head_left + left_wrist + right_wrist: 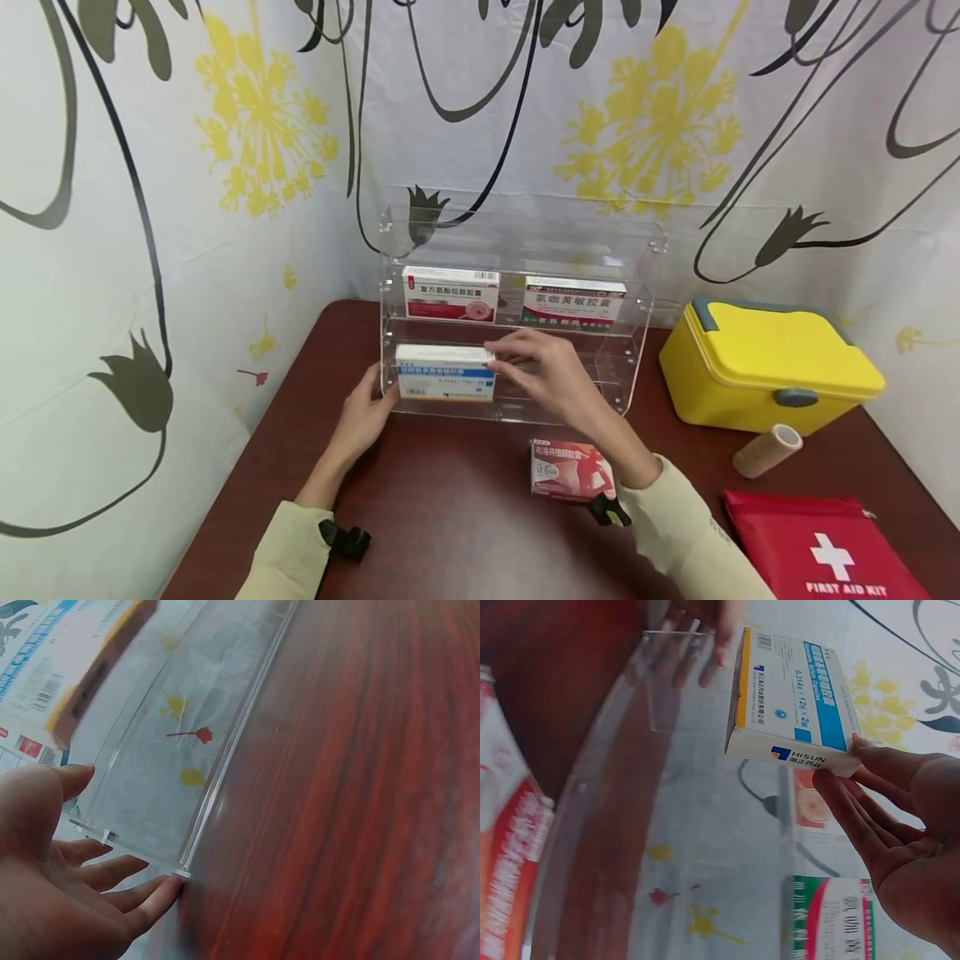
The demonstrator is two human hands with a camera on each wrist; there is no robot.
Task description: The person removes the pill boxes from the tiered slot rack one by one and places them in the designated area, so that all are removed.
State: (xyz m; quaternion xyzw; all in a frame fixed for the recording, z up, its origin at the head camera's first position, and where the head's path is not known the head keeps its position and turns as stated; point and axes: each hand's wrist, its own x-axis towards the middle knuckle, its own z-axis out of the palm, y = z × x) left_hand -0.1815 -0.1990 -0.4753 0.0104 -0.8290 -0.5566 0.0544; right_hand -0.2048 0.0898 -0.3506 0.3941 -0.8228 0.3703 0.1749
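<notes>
A white and blue medicine box [446, 382] stands tilted at the left of the lower tier of a clear acrylic display rack [555, 412]. My right hand [551, 367] pinches its upper right corner between thumb and fingertips; in the right wrist view the box [795, 697] shows an orange edge along its base. At the rack's left end, my left hand [363, 417] rests with fingers extended against the side panel. The left wrist view shows that hand's thumb [75, 780] apart from the fingers, close below the box.
On the upper tier stand a red-and-white medicine box [452, 296] and a green-and-white one [573, 304]. A red medicine box [566, 471] lies on the table under my right forearm. Rightward are a yellow case [772, 367], a tan roll [767, 452] and a red first aid pouch [817, 550].
</notes>
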